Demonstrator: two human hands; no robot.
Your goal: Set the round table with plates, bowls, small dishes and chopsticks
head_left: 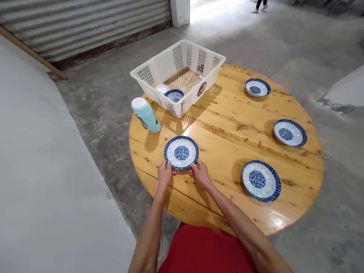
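A blue-and-white patterned plate [181,152] lies flat near the left front of a round wooden table [227,132]. My left hand [164,174] grips its near left rim with the fingers closed on the edge. My right hand [200,173] pinches the near right rim the same way. Three matching plates sit around the table: one at front right [261,180], one at right [290,132], one at far right [257,87].
A white plastic basket [178,76] at the table's far left holds a blue bowl [174,94], a white bowl and chopsticks. A teal bottle [146,114] with a white cap stands beside it. Concrete floor surrounds the table; a person's legs show far back.
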